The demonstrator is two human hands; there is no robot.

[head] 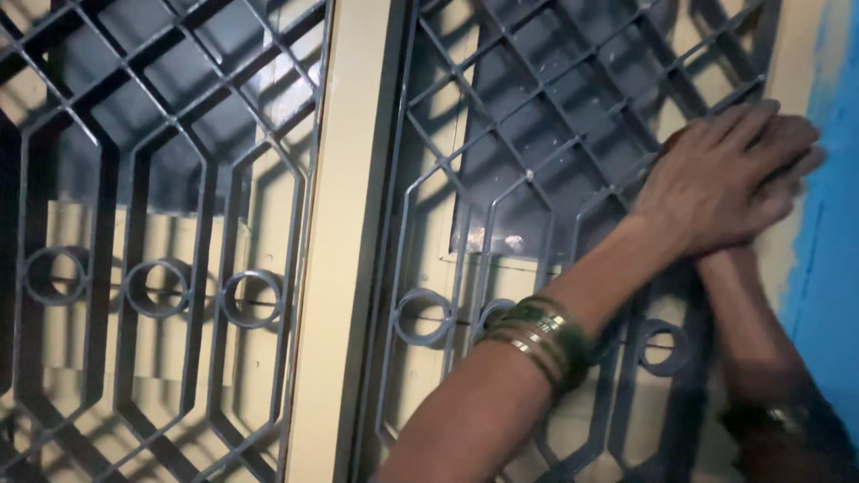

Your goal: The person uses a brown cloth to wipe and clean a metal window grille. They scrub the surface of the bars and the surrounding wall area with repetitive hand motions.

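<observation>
1. The left hand (716, 183) lies at the right of the frame, palm down, fingers stretched out and close together, pointing toward the upper right.
2. It rests on top of the right hand (792, 192), of which only the fingertips and a strip of knuckle show beyond it; whether the right hand grips anything I cannot tell.
3. Both hands press against the right edge of the grey metal window grille (537, 134), just where it meets the cream window frame (787, 54).
4. The left forearm crosses the frame from the lower middle and wears a stack of green and gold bangles (541, 338) at the wrist.
5. The right forearm rises from the lower right corner, in shadow, with a darker bangle (769, 419) on it.
6. A blue painted wall (837, 224) fills the far right edge.
7. A cream mullion (335, 241) stands upright in the middle, dividing this grille from a second grille panel (152, 224) at the left, which has hexagons and small rings.
</observation>
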